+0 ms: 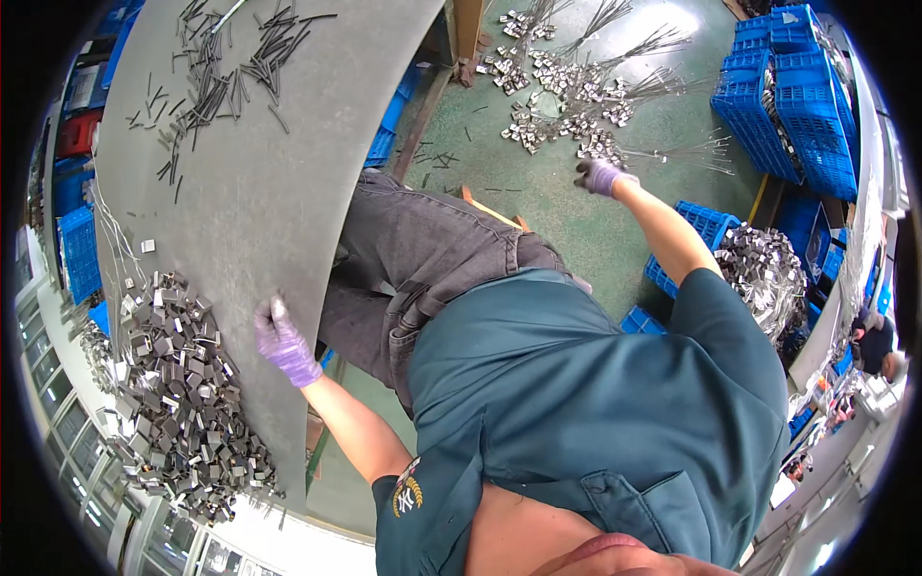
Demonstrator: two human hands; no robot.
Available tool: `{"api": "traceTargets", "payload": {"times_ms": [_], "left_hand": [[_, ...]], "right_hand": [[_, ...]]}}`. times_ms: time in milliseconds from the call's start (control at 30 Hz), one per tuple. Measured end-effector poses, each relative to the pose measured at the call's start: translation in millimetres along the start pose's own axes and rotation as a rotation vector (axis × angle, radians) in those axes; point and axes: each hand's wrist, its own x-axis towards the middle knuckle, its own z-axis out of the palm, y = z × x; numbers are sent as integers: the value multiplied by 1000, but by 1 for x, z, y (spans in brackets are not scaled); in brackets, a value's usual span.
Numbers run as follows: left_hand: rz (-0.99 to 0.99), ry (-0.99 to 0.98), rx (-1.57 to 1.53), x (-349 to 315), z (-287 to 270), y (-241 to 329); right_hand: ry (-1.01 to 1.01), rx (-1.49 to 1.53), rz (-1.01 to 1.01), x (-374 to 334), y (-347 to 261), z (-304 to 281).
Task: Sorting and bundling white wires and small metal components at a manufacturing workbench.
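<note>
Left hand (pixel 288 344) over bare table (pixel 240 211) near its edge, grip apart; right hand (pixel 602 179) near metal parts (pixel 579 123), grip cannot tell.

**Purple seen against grey and green**

The left glove (pixel 286 349) and the darker-tipped right glove (pixel 601 178) are coloured purple. The table (pixel 279 202) is finished in grey, its blocks (pixel 182 384) black and silver. The floor (pixel 567 221) is shown in green, its metal pieces (pixel 579 125) silver; the shirt (pixel 595 403), dark teal, is marked in gold. Crates (pixel 747 101) are latticed in blue.
</note>
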Motion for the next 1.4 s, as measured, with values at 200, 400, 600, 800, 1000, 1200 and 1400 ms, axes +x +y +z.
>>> {"api": "traceTargets", "payload": {"times_ms": [200,400,600,800,1000,1200,1400], "left_hand": [[343,122,477,17,23,-34],[331,174,460,14,29,-22],[329,204,394,17,30,-23],[324,219,323,24,23,-23],[257,201,284,20,16,-28],[238,206,271,23,20,-25],[262,214,238,22,20,-27]], "right_hand": [[-150,402,-352,-46,-204,-103],[358,277,-938,24,-398,-237],[404,-701,-1154,115,-555,-262],[371,-883,-1242,189,-608,-270],[330,-671,-616,152,-590,-320],[343,-507,-255,149,-513,-301],[506,-516,-388,129,-554,-234]]}}
